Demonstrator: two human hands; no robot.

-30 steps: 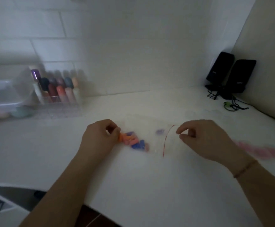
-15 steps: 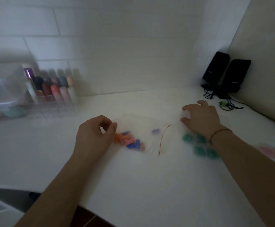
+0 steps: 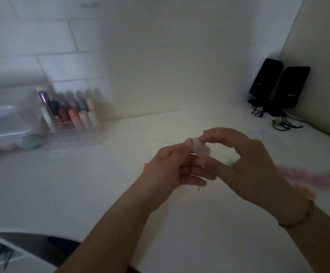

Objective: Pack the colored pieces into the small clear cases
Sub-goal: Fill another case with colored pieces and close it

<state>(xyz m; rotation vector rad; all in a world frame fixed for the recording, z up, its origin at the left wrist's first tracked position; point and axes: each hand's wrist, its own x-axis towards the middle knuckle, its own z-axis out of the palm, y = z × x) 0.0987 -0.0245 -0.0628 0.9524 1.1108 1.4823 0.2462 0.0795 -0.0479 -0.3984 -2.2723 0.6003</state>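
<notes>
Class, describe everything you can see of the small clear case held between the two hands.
The small clear case looks like pale, translucent plastic with a faint pinkish tint, small and rounded; blur hides any lid or seam. It is held above the white desk, pinched between the left hand and the right hand. Whether anything is inside cannot be told.

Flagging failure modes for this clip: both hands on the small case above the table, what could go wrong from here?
1. The case is held only at the fingertips of the left hand and right hand, above the table; it could slip and drop.
2. The hands hide most of the loose pieces below, so one may get knocked away unseen.
3. Dim, blurred view: the case's state is unclear.
</notes>
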